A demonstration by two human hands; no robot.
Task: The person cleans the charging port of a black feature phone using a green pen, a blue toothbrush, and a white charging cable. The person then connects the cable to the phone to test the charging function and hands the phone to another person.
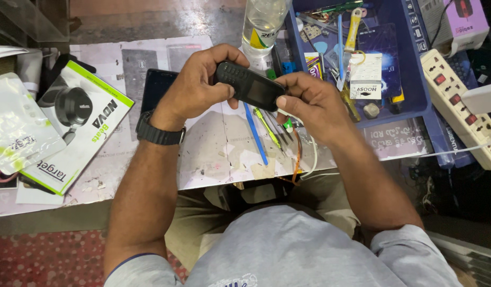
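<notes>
A small black keypad phone (250, 85) is held in both hands above the worn work table (213, 159). My left hand (197, 87) wraps its keypad end, with a black watch on that wrist. My right hand (309, 101) pinches the screen end with thumb and fingers. Just below the phone lie a blue plastic pry stick (256, 135), a green-tipped tool (269, 130) and tweezers. A dark flat phone (155, 87) lies on the table behind my left wrist.
A blue tray (410, 64) of tools and small parts sits at the right, a clear bottle (262, 24) behind the phone. A white power strip (460, 106) lies far right. Headphone boxes and packets (70, 122) are stacked at the left.
</notes>
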